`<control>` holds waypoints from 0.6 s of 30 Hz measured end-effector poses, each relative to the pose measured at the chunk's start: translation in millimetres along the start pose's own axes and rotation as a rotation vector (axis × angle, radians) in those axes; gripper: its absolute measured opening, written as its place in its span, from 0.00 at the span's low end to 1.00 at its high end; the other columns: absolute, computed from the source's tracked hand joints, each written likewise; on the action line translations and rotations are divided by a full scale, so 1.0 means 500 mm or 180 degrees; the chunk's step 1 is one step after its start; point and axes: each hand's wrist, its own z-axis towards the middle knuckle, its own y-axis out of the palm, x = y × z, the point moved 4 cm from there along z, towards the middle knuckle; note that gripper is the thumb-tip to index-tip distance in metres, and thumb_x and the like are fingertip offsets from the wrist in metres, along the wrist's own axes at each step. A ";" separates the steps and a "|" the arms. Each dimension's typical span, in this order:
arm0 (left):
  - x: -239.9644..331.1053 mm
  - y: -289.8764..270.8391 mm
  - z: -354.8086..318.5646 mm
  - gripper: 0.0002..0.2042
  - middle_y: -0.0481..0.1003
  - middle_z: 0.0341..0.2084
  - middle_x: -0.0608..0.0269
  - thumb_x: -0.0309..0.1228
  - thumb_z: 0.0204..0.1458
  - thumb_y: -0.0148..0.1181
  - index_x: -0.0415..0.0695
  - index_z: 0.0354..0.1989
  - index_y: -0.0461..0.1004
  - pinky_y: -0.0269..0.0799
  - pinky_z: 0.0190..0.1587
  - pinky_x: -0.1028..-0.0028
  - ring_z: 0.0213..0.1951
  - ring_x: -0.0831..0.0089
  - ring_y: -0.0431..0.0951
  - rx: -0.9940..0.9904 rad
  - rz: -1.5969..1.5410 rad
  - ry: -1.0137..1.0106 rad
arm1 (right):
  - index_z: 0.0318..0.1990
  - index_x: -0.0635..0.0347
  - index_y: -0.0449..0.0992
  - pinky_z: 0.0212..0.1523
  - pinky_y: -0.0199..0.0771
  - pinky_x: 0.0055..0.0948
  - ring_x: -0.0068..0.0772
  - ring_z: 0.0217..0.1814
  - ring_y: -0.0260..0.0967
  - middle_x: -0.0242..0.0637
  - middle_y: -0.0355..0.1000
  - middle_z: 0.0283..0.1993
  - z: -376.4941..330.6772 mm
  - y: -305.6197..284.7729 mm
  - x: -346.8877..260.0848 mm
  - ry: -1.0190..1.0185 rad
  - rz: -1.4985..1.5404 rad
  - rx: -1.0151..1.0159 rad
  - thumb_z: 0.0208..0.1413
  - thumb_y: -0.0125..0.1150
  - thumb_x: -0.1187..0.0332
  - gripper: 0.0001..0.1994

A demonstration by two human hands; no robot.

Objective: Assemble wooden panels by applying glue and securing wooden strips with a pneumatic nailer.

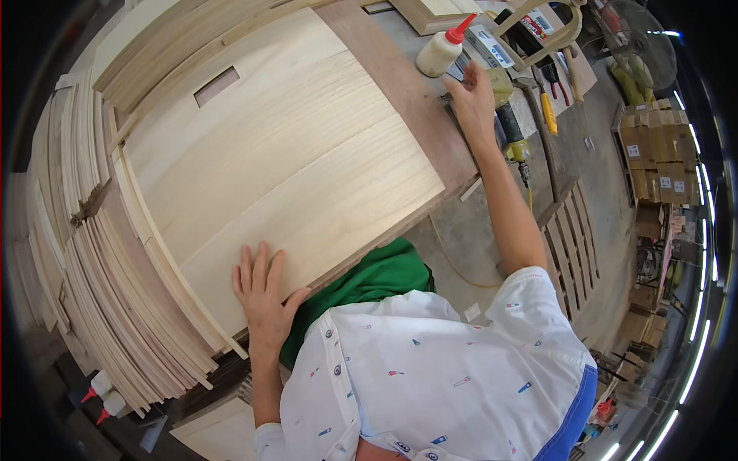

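A large pale wooden panel with a small rectangular cutout near its far left lies on the workbench. My left hand rests flat on the panel's near edge, fingers spread. Over the bench's right side reaches my right hand, its thumb and fingers apart and nothing visible between them. Just left of it stands a white glue bottle with a red nozzle. Beside its fingers is a yellow-green and black nail gun, partly covered by that hand and wrist.
Stacked thin wooden strips line the left side, with more boards behind the panel. A yellow-handled tool, pliers and a wooden frame lie at the far right. Pallet and cardboard boxes stand beyond.
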 end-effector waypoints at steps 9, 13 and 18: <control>-0.004 0.000 -0.008 0.33 0.58 0.66 0.52 0.46 0.46 0.66 0.42 0.59 0.67 0.41 0.68 0.49 0.69 0.50 0.51 0.0048 -0.0039 -0.0080 | 0.53 0.71 0.63 0.59 0.65 0.41 0.55 0.57 0.68 0.58 0.70 0.52 0.136 0.103 0.079 0.0426 0.0045 0.0048 0.37 0.72 0.65 0.35; 0.005 -0.012 -0.018 0.32 0.58 0.65 0.50 0.42 0.45 0.68 0.41 0.59 0.68 0.42 0.68 0.51 0.68 0.51 0.52 0.0109 -0.0240 -0.0193 | 0.58 0.70 0.59 0.59 0.65 0.41 0.54 0.58 0.68 0.57 0.70 0.53 0.131 0.104 0.054 0.0541 -0.0008 -0.0042 0.36 0.72 0.67 0.39; 0.015 -0.026 -0.016 0.30 0.59 0.65 0.50 0.35 0.44 0.69 0.41 0.58 0.68 0.45 0.67 0.51 0.68 0.51 0.54 0.0291 -0.0372 -0.0190 | 0.58 0.68 0.60 0.58 0.66 0.39 0.52 0.58 0.69 0.56 0.71 0.52 0.136 0.090 0.059 0.0352 -0.0224 -0.0070 0.35 0.72 0.66 0.40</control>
